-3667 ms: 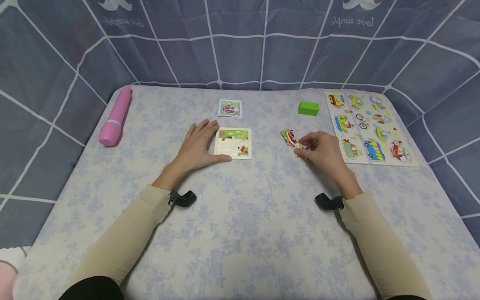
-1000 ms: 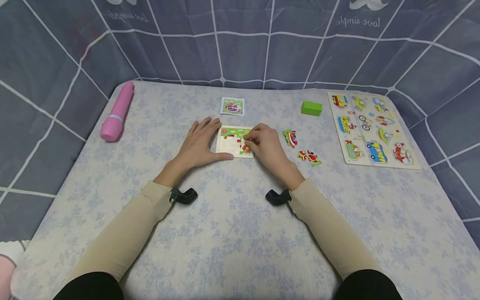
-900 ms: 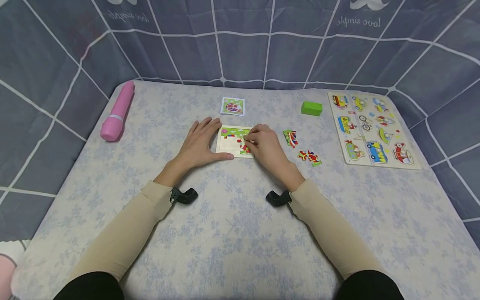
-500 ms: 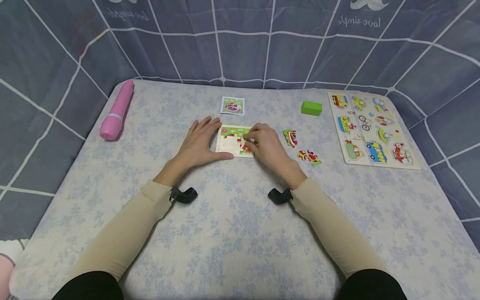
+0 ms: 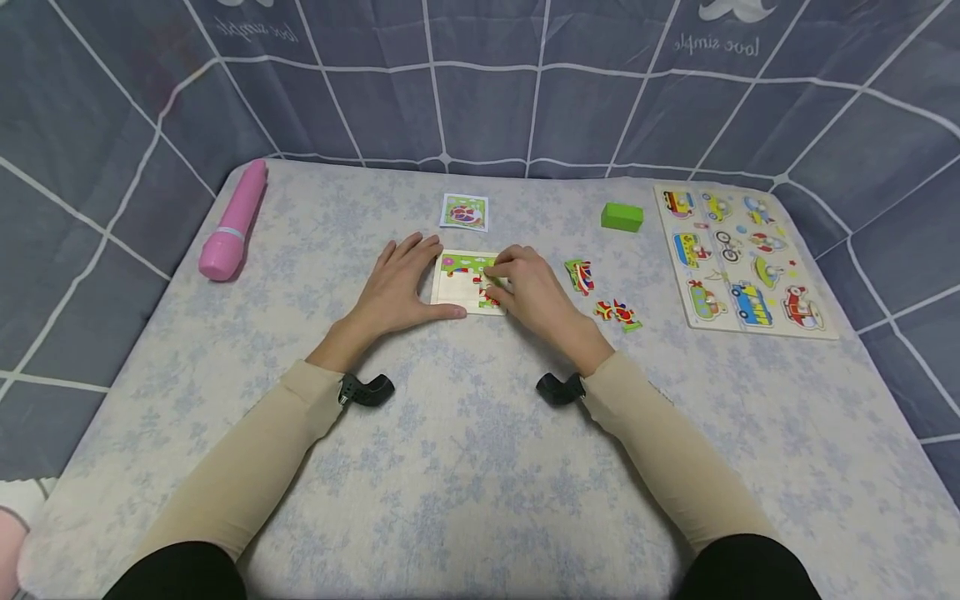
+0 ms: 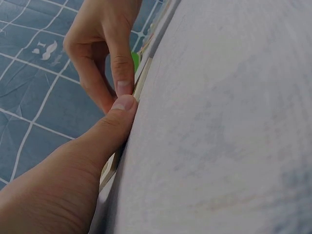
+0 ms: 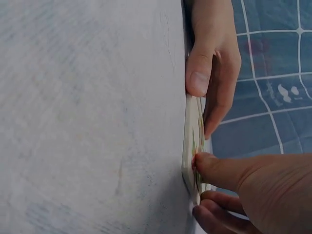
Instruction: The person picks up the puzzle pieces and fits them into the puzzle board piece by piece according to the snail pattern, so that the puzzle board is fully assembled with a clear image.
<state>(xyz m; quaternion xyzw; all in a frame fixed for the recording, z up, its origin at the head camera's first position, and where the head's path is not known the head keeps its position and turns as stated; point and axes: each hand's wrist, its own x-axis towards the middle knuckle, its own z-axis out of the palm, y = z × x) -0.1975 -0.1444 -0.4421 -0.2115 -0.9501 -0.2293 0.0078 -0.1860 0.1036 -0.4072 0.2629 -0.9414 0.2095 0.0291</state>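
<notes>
A small square wooden jigsaw board [image 5: 453, 292] lies mid-table, with green picture pieces along its far side and red-and-green ones at its right. My left hand [image 5: 401, 287] holds its left side, thumb along the near edge and fingers at the far left corner. The left thumb [image 6: 109, 131] shows against the board's edge in the left wrist view. Over the right part of the board, my right hand [image 5: 536, 287] pinches a small jigsaw piece, mostly hidden under the fingertips. In the right wrist view the right thumb [image 7: 214, 165] presses close onto the board's face.
Loose jigsaw pieces [image 5: 618, 313] and another small group of pieces [image 5: 580, 277] lie right of the board. Behind it is a picture card [image 5: 465, 213]. A green block [image 5: 622, 217], a vehicle puzzle board [image 5: 742, 258] and a pink bottle-like object [image 5: 234, 221] stand farther out.
My right hand has come left from the loose pieces to the board, and those pieces now lie in two groups. Over the last second it shifts only slightly; the left hand stays put.
</notes>
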